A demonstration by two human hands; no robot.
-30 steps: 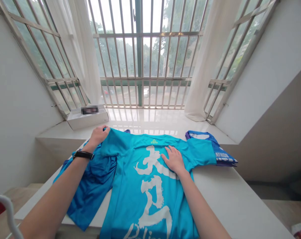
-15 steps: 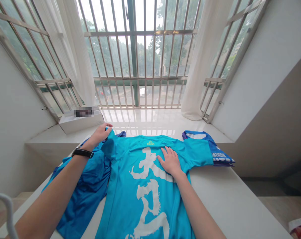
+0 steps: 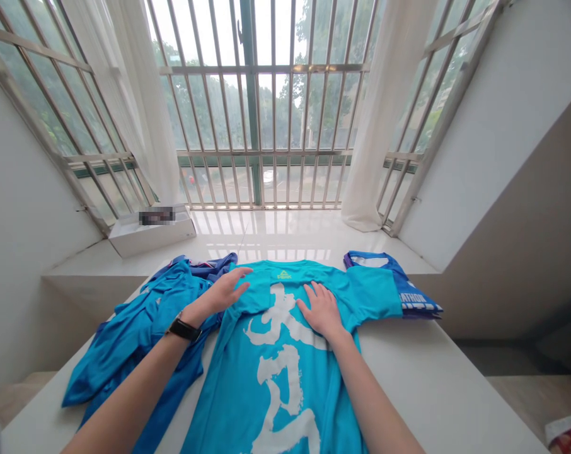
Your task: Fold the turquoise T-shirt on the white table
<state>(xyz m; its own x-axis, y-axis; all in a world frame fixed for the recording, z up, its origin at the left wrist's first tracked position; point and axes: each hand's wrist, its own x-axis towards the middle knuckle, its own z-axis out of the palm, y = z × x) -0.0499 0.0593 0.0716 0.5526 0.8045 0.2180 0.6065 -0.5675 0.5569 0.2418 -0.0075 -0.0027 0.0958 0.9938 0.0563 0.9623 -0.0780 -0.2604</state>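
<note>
A turquoise T-shirt (image 3: pixel 248 391) with large white characters lies flat on the white table (image 3: pixel 437 378), collar toward the window. My left hand (image 3: pixel 226 293), with a black wristband, presses the folded-in left sleeve near the shoulder, fingers apart. My right hand (image 3: pixel 321 309) lies flat on the upper chest right of the print. The shirt's right sleeve (image 3: pixel 377 290) still spreads outward.
A crumpled darker blue garment (image 3: pixel 134 334) lies at the left of the table. A folded blue-and-white shirt (image 3: pixel 408 290) sits at the right. A white box (image 3: pixel 148 230) rests on the window ledge. Barred windows and white curtains stand behind.
My left hand carried the shirt's left sleeve from the far left inward and now rests it folded on the chest. The right hand has stayed in place.
</note>
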